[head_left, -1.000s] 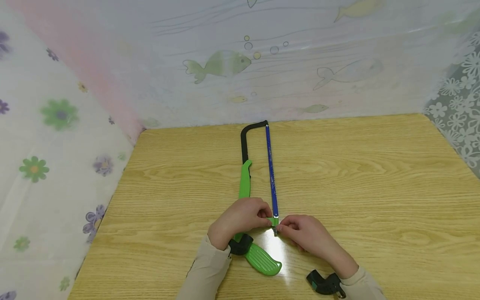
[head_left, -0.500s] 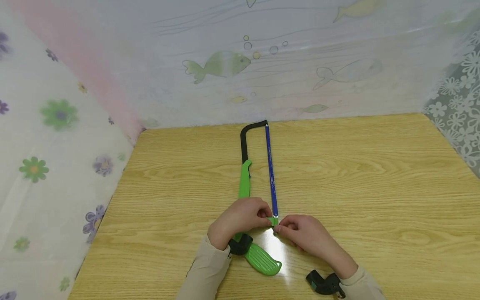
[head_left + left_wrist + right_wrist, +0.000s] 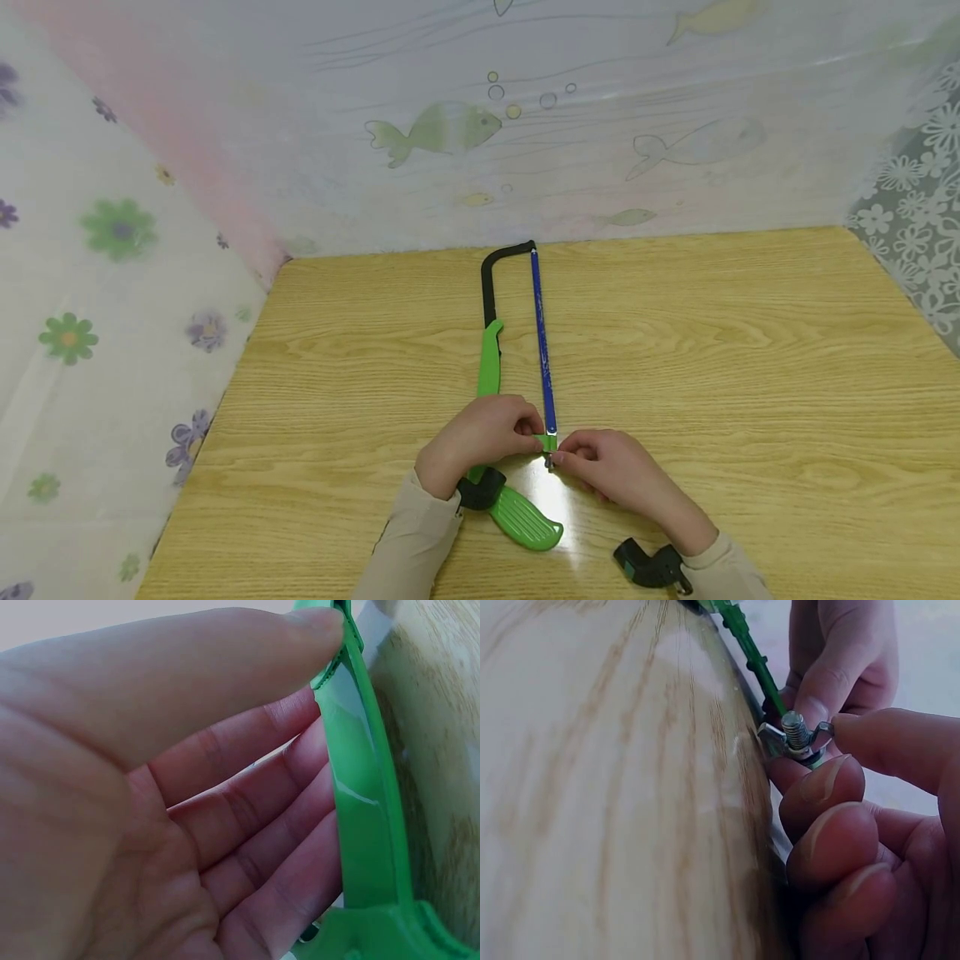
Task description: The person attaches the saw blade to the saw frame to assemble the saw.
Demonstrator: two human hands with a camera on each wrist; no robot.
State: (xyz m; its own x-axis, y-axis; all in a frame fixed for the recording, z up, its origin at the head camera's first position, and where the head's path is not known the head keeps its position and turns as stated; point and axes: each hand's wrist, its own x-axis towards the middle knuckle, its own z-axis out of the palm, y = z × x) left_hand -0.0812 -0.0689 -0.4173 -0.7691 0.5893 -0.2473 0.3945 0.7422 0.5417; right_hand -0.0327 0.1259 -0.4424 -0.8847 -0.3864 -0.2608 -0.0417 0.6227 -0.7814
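Note:
A hacksaw with a green handle and frame (image 3: 489, 367) lies on the table, its blue blade (image 3: 543, 350) on the right side. My left hand (image 3: 483, 433) reaches across the handle and holds the green lower arm of the frame (image 3: 360, 795) between thumb and fingers. At the blade's near end, my right hand (image 3: 618, 467) has thumb and curled index finger at a metal wing nut (image 3: 772, 736). The threaded bolt (image 3: 796, 729) sticks out through the nut. In the right wrist view one fingertip touches a wing, while the other fingers curl below.
The wooden table (image 3: 712, 350) meets a curtain with printed fish (image 3: 450, 129) at its back edge. Flowered sheeting (image 3: 120, 333) hangs along the left. Black wrist mounts sit on both wrists, the left one (image 3: 482, 490) over the saw handle.
My right thumb moved left over the wing nut, then back to the right, and the nut now shows at a different angle. The left hand and saw have stayed put.

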